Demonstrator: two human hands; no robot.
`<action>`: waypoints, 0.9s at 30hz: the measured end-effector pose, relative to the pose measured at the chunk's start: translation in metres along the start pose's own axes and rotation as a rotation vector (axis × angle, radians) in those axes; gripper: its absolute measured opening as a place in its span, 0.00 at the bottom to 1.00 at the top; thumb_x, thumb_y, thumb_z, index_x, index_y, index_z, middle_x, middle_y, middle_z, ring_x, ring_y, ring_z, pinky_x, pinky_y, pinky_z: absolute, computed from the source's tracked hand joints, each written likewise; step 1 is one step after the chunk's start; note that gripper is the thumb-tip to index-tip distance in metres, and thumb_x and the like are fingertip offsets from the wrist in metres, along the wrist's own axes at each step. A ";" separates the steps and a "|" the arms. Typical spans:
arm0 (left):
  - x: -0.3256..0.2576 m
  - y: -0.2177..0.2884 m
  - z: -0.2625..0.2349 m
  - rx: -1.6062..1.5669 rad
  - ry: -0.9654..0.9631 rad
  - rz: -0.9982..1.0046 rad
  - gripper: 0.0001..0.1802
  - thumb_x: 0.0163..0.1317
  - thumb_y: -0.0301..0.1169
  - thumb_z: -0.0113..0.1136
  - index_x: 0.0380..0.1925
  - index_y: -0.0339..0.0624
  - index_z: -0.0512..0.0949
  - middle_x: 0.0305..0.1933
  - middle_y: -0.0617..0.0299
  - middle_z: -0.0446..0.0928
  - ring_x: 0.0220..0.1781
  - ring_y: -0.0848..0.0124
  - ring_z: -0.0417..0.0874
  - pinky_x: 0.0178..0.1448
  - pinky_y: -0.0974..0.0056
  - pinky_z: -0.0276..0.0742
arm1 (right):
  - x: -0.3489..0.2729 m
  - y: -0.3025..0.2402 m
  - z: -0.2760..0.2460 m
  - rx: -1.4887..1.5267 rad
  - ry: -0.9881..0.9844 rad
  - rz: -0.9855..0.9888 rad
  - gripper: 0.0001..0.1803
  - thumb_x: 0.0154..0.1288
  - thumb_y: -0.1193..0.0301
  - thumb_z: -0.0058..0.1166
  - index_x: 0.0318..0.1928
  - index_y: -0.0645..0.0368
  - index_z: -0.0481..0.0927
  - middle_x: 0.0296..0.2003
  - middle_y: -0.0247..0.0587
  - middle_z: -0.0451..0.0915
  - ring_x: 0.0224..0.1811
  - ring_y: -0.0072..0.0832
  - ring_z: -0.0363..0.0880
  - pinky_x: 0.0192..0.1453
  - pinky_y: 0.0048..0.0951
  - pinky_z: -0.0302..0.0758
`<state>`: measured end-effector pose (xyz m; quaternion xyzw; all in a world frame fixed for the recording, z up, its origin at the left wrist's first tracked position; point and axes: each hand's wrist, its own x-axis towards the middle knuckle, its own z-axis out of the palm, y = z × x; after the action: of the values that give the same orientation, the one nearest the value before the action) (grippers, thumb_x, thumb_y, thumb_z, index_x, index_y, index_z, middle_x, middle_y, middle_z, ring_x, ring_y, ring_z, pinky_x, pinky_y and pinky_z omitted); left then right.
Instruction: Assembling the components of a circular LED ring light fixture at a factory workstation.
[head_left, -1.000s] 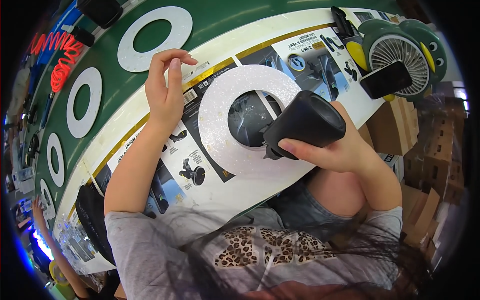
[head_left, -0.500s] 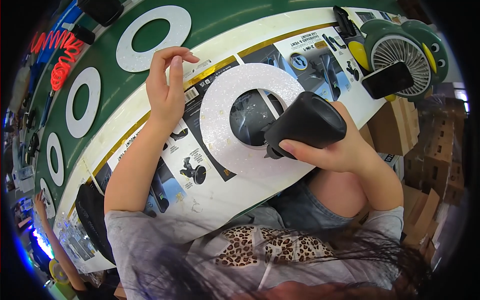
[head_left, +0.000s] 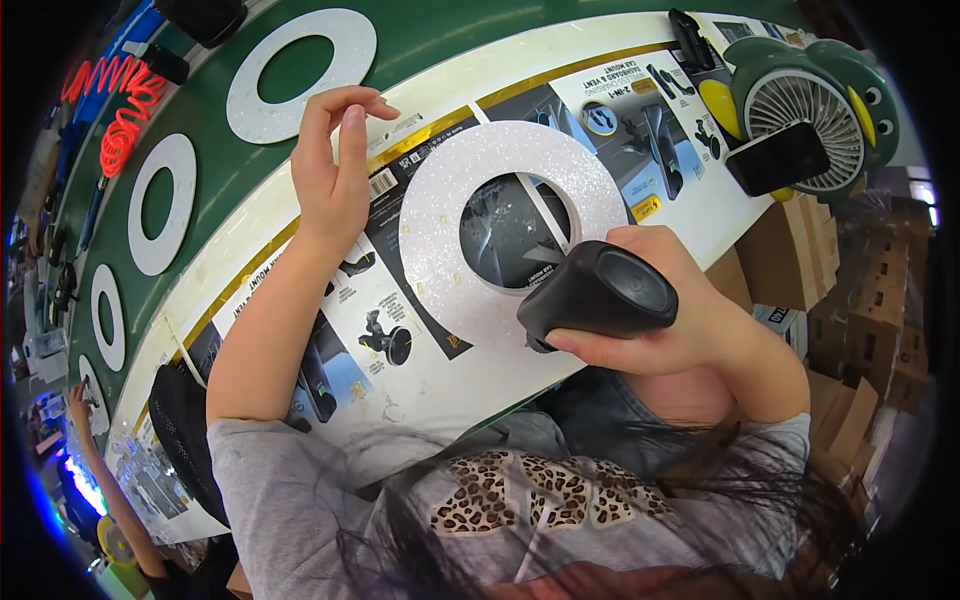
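Note:
A white, glittery flat ring (head_left: 430, 220) lies on the printed packaging sheets that cover my white worktop. My right hand (head_left: 665, 330) grips a thick black handheld tool (head_left: 600, 295) over the ring's near right part; the tool's working end is mostly hidden beneath its body. Small yellowish spots show on the ring's left side. My left hand (head_left: 335, 165) is raised beyond the ring's upper left, fingers loosely bent and apart from the thumb, holding nothing.
Several more white rings (head_left: 245, 95) lie on the green belt (head_left: 420, 40) beyond the worktop. At the right stand a green fan (head_left: 800, 130) with a dark phone (head_left: 778, 160) before it and cardboard boxes (head_left: 790, 260). A black mesh pouch (head_left: 180, 430) sits at the left. Farther left, another person's hand (head_left: 80, 405) reaches in.
My right hand has brought the black tool nearer to me along the ring's edge and tilted it. The rings on the green belt have shifted slightly left. My left hand has barely moved.

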<state>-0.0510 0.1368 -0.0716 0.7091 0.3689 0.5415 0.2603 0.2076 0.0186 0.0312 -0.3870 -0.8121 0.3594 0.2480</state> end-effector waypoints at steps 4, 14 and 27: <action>-0.001 0.001 0.000 0.003 0.002 -0.001 0.11 0.72 0.29 0.43 0.46 0.36 0.73 0.39 0.56 0.81 0.46 0.69 0.81 0.62 0.64 0.69 | 0.000 0.002 0.002 0.024 -0.020 0.019 0.15 0.52 0.62 0.67 0.22 0.56 0.76 0.15 0.41 0.74 0.18 0.45 0.73 0.22 0.37 0.67; 0.000 0.000 -0.001 0.007 -0.007 0.016 0.11 0.72 0.29 0.43 0.45 0.36 0.73 0.39 0.56 0.81 0.46 0.69 0.81 0.62 0.63 0.69 | 0.001 0.003 0.003 0.010 -0.036 0.016 0.15 0.52 0.60 0.67 0.23 0.56 0.77 0.15 0.41 0.73 0.18 0.44 0.74 0.22 0.37 0.67; 0.000 0.000 -0.004 0.024 -0.047 0.014 0.12 0.75 0.33 0.40 0.46 0.36 0.70 0.44 0.54 0.78 0.48 0.70 0.80 0.60 0.66 0.71 | 0.010 -0.002 0.010 0.006 0.019 -0.011 0.15 0.53 0.59 0.67 0.27 0.55 0.78 0.15 0.40 0.73 0.18 0.45 0.73 0.22 0.38 0.68</action>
<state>-0.0550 0.1369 -0.0706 0.7275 0.3641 0.5219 0.2564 0.1942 0.0222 0.0276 -0.3851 -0.8108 0.3568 0.2587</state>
